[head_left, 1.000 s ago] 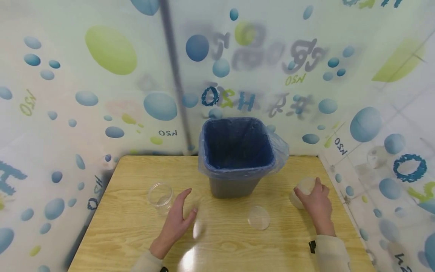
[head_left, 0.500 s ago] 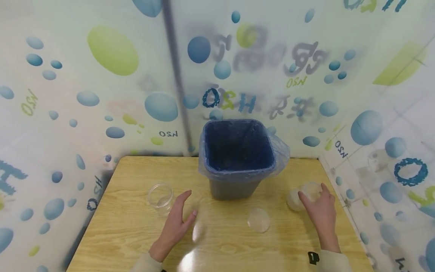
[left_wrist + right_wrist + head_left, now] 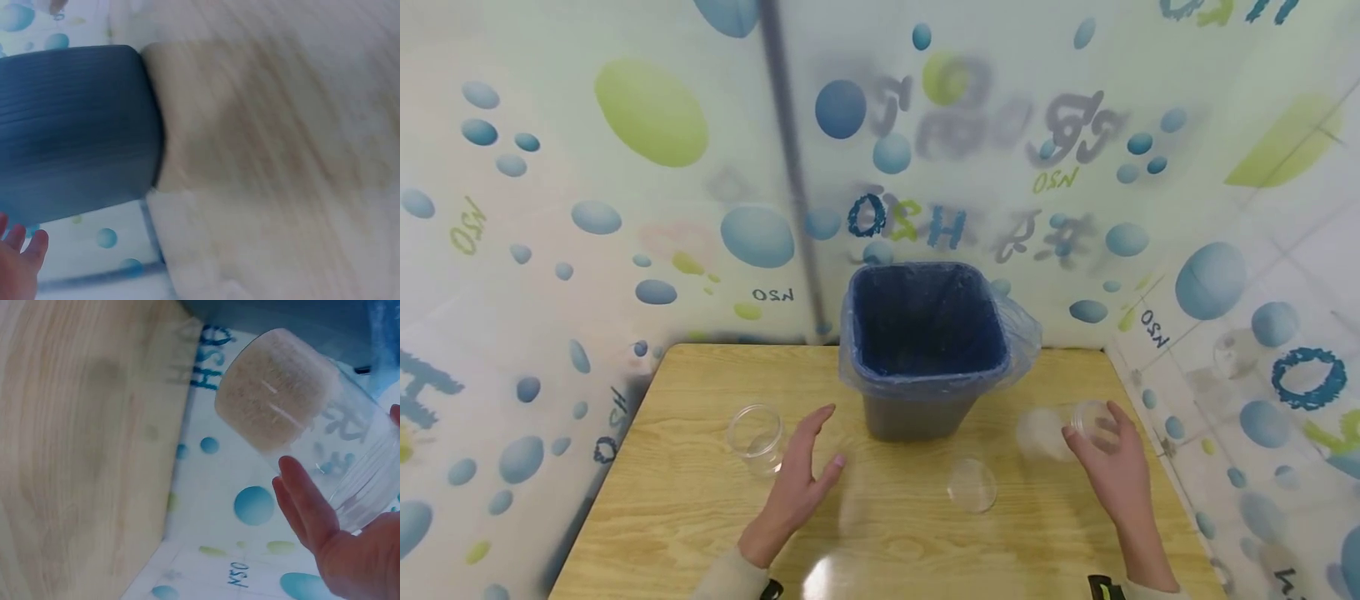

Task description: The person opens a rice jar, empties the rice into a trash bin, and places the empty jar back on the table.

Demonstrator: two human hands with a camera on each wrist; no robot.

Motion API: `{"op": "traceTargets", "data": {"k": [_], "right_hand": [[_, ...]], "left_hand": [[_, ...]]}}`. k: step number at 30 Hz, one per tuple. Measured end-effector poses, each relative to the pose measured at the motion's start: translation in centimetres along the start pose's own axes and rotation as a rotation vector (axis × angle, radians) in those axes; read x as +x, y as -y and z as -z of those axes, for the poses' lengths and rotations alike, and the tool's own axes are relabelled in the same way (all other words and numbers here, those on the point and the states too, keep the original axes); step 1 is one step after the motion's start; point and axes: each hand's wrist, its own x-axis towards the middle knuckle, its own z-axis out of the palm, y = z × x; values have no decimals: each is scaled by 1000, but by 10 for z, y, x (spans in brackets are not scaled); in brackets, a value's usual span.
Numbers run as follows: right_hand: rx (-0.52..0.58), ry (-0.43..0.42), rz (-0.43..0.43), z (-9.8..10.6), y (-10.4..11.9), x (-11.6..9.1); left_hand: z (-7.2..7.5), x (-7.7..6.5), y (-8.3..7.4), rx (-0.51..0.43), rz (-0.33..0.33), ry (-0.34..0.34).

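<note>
My right hand (image 3: 1108,454) grips a clear jar (image 3: 1088,423) by its side, at the right of the table. The jar is tilted nearly on its side. Pale, rice-like grains (image 3: 275,394) fill its base end, which points left in the head view, where it blurs. My left hand (image 3: 797,479) is held with fingers and thumb spread, holding nothing. Just left of it a second clear jar (image 3: 754,437) stands without a lid, partly overlapped by the hand. A round clear lid (image 3: 972,485) lies flat on the table between the hands.
A grey bin (image 3: 917,417) lined with a blue bag (image 3: 1018,333) stands at the table's back middle, its mouth facing up. Patterned curtain-like walls (image 3: 655,108) border the wooden table (image 3: 895,542) at the back and sides.
My right hand has tipped the jar, swinging its grain-filled end to the left, and drawn slightly right and nearer. My left hand has shifted a little rightward.
</note>
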Motion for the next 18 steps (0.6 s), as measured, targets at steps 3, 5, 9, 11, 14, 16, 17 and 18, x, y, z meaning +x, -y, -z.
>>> {"op": "traceTargets", "data": {"k": [3,5,9,11,14,16,17,18], "right_hand": [[22,10,4,2,7,-7],[20,12,5,3,11,-13],[45,15,26,3,21,-22],[83,20,41,2,26,-26],[148,35,68,0,34,-31],[198,45,96,-3,39,-34],[208,48,113,-4,40,-36],[229,55,125,-6,42,-37]], "left_hand": [[-1,6,-5,-8,-42,-8],[-2,8,-7,-22,-59,-14],[-3,14,-10,-67,-80,-23],[-3,17,-12,-89,-94,-27],[-3,22,-17,-112,-126,-34],[-2,25,-20,-122,-146,-40],[-2,27,-23,-126,-158,-45],[-2,28,-25,-133,-171,-49]]}}
